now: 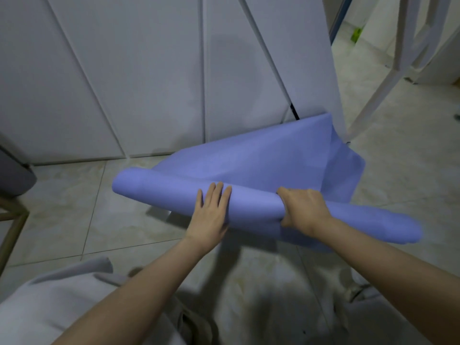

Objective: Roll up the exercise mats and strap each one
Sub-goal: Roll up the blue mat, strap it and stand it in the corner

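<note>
A blue-violet exercise mat (249, 160) lies partly rolled in the middle of the head view. Its rolled part runs from left to lower right, lifted off the tiled floor. The loose flat end reaches back to the white cupboard and bends up against it. My left hand (211, 212) rests flat on the roll with its fingers stretched out and close together. My right hand (303, 207) is closed around the roll, fingers curled over its top. No strap is visible.
White cupboard doors (149, 83) fill the back wall. A white metal frame (388, 78) stands at the right on the beige tiled floor (74, 215). A wooden chair leg (15, 225) and a grey seat sit at the left edge.
</note>
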